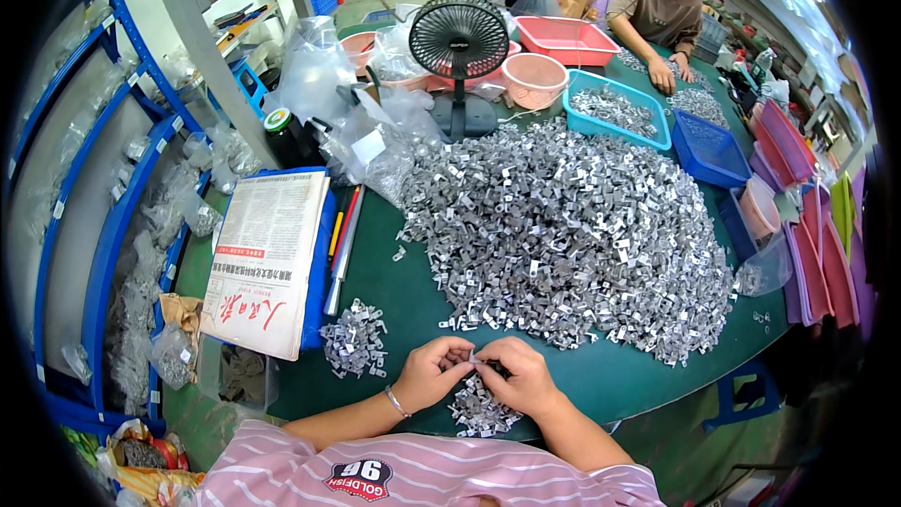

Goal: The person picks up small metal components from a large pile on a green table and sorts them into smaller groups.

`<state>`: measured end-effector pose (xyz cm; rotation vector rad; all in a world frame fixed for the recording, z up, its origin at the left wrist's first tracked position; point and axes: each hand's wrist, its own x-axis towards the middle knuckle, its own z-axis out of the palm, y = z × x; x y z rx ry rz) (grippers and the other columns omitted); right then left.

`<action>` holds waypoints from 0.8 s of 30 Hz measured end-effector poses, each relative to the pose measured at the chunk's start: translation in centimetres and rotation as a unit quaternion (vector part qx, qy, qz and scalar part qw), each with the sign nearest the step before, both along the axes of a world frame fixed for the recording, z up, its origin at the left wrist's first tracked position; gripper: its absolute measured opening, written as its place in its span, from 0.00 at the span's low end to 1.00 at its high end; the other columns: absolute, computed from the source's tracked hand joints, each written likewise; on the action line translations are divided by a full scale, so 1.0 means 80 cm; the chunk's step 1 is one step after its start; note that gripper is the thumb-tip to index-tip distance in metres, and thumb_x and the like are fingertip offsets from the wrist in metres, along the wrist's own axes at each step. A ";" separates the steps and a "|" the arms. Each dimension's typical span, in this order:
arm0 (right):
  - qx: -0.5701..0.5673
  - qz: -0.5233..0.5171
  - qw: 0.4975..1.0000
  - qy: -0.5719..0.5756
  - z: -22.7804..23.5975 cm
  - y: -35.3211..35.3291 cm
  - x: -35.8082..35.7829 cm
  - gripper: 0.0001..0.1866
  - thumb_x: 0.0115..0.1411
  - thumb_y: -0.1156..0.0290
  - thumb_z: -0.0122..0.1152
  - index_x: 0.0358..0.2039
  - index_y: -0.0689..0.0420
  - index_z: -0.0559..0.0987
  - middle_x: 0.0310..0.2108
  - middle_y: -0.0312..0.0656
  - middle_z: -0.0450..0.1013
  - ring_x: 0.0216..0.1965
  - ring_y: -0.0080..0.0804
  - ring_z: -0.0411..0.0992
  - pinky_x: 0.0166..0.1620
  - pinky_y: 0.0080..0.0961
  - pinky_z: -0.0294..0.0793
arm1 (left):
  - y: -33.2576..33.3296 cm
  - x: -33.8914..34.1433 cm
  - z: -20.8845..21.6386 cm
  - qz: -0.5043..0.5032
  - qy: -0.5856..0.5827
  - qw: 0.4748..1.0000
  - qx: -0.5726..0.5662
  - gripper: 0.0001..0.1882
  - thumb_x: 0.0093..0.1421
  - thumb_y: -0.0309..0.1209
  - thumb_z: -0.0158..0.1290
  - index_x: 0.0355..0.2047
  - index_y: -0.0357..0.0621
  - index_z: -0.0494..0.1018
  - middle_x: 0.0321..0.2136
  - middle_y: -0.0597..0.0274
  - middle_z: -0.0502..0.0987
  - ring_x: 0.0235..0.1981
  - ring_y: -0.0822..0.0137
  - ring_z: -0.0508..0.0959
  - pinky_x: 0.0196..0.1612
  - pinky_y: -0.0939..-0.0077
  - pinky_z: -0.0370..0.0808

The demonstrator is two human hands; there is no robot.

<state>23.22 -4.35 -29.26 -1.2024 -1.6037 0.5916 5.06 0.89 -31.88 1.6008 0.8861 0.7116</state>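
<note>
Silvery metal clip [476, 358] sits pinched between your two hands at the near table edge. Your left hand [433, 373] has its fingers curled, tips closed on the part. Your right hand [519, 376] is curled the same way, thumb and forefinger pressing it from the other side. Small clip pile [479, 410] lies just below your hands; big heap [563, 244] well beyond, on the green table [601, 380].

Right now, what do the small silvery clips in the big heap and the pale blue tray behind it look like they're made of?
The small silvery clips look like stamped sheet metal, bare and shiny: grey with bright glints and sharp bent edges. The pale blue tray seems moulded plastic: even matte colour, thin rounded rim. Both hands pinch one such clip.
</note>
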 end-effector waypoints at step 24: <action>0.023 0.006 1.000 -0.016 -0.006 0.002 0.003 0.09 0.50 0.80 0.66 0.33 0.61 0.80 0.31 0.47 0.77 0.33 0.44 0.77 0.38 0.34 0.76 | -0.001 0.000 0.004 0.011 -0.001 1.000 0.012 0.13 0.56 0.24 0.62 0.42 0.38 0.75 0.32 0.65 0.79 0.32 0.78 0.77 0.36 0.83 0.76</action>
